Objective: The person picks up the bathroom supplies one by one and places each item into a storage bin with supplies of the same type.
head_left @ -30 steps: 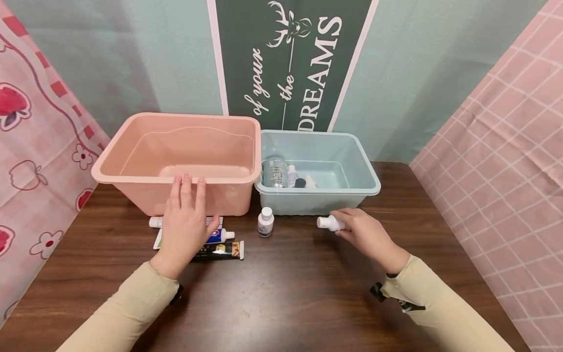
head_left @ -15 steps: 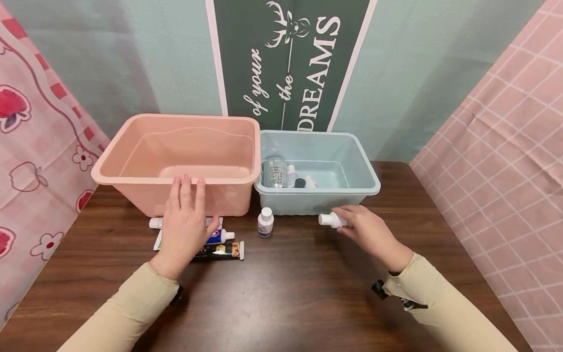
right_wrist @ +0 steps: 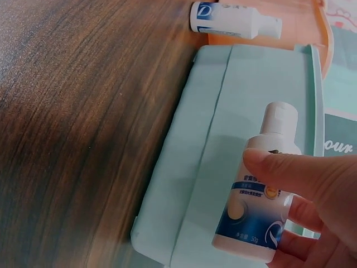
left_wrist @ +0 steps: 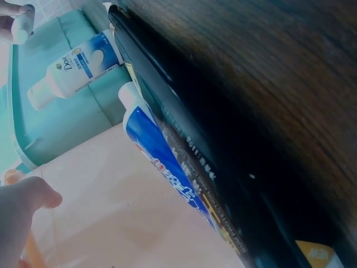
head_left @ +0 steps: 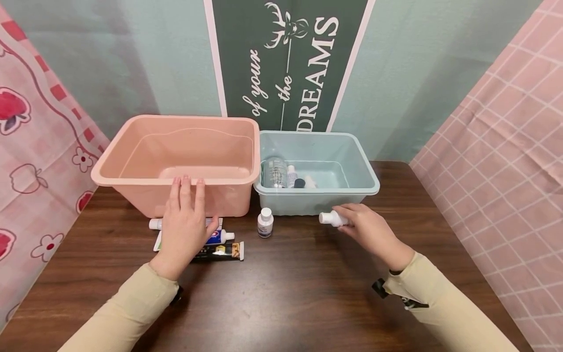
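Note:
My right hand grips a small white bottle with a blue-bottomed label, thumb across its front. Its white cap points left in the head view, just in front of the blue bin. The fingers of my left hand lie straight against the front rim of the pink bin. Beneath that hand are a black toothpaste tube and a blue toothpaste tube, both partly hidden. A similar white Dove bottle stands upright between the hands, before the bins.
Inside the blue bin, a clear bottle lies with a small bottle and a dark cap. Both bins stand side by side on the brown table. A teal curtain hangs behind, and a pink checked cloth on the right.
My right hand, with the white bottle, has shifted slightly up and to the right in the head view. My left hand stays at the pink bin's rim.

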`<state>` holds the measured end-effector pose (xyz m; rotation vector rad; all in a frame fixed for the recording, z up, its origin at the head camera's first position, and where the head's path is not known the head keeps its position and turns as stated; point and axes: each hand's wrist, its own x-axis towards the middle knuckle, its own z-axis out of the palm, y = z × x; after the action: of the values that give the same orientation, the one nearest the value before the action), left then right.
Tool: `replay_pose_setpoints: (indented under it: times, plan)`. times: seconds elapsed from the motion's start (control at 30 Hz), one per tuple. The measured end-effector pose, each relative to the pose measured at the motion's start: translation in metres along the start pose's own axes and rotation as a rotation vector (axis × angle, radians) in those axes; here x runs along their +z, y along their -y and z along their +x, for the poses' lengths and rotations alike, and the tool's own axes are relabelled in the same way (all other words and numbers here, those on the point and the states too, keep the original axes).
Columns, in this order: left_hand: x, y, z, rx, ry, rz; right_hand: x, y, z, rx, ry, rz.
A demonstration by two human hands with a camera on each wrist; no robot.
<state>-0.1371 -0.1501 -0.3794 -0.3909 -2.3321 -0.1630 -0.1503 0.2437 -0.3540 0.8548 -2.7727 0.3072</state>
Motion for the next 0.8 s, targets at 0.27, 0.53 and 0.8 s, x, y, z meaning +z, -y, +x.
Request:
replay_pose_setpoints:
  times: [0.27,0.53,0.8]
  plan:
    - [-0.001,-0.0001,-0.001,-0.005,0.024,0.002,-0.0022,0.0011,-0.0004,-0.009,-0.02,-0.012]
    - [0.0,0.0001,-0.0009,-0.003,-0.009,-0.001,-0.0036,0.0015,-0.0013,-0.012,-0.031,-0.036]
    - [-0.0001,0.001,-0.0011,0.002,-0.005,0.002,-0.0073,0.0043,-0.0018,-0.02,-0.038,-0.048]
